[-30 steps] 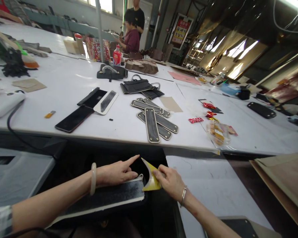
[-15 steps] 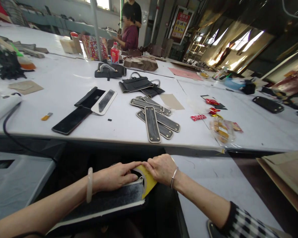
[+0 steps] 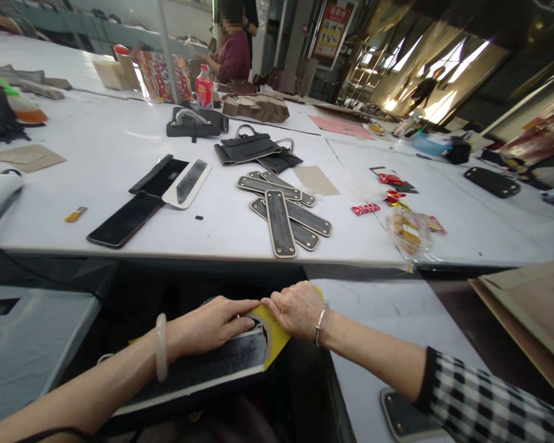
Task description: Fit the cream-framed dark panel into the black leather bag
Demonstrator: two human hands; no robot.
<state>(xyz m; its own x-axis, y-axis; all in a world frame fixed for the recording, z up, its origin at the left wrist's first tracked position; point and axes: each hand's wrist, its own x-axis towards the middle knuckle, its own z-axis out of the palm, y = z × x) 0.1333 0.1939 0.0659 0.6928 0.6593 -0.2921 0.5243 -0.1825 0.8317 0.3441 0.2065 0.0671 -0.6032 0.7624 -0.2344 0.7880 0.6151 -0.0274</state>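
In my lap area lies a long dark panel (image 3: pixel 240 357) with a pale edge, its grey face partly covered by my forearm. My left hand (image 3: pixel 215 323) grips its upper side, thumb against the panel and index finger stretched toward a yellow sheet (image 3: pixel 277 339). That sheet curves around the panel's right end. My right hand (image 3: pixel 296 309) is closed on the sheet's upper edge, its thumb close to my left fingertip. Several dark strips with pale borders and rivets (image 3: pixel 281 224) lie piled on the table beyond my hands.
The white table (image 3: pixel 212 240) carries an unfolded black case (image 3: pixel 124 218), black handled bags (image 3: pixel 247 149), a small brush (image 3: pixel 76 214) and packaged snacks (image 3: pixel 409 231). Brown boards (image 3: pixel 526 301) stand at right. A co-worker (image 3: pixel 233 52) is behind the table.
The view has shifted slightly, so the table items sit a little higher and further left. Both hands keep their hold with little movement. A yellow corner now shows behind my right hand.
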